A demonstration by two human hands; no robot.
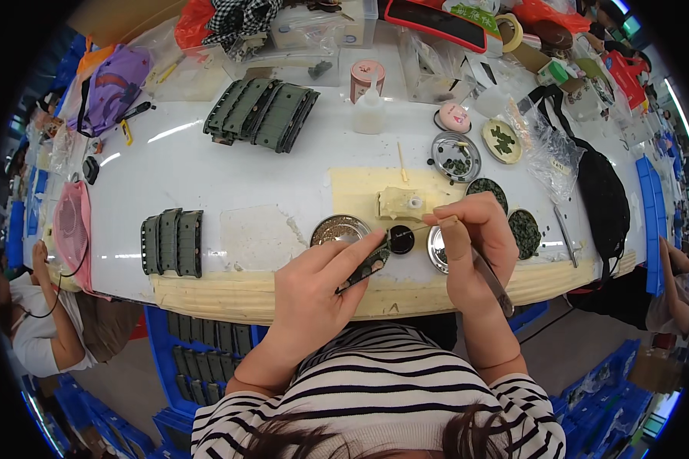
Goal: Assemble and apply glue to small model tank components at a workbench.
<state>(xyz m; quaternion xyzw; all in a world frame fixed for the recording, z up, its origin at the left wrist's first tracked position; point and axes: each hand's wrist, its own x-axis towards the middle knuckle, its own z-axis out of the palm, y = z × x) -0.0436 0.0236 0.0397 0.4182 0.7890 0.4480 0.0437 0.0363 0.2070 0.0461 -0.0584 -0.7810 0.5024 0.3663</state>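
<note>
Piece (370, 268) protrudes rightward from the left grip (312, 284).

Parts (172, 243) to the left on your table (168, 164), dishes (475, 167) to the right
Between your left hand (311, 287) and right hand (478, 249) sits a pot (400, 239); a second set of parts (262, 115) lies behind and right of the first, a bottle (370, 115) at its right; a hand tool (566, 236) lies between the dishes and a bag (603, 199)

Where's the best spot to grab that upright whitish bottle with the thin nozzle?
Probably around the bottle's wide body, from the near side: the nozzle looks too narrow, and the pink canister stands close behind.
</note>
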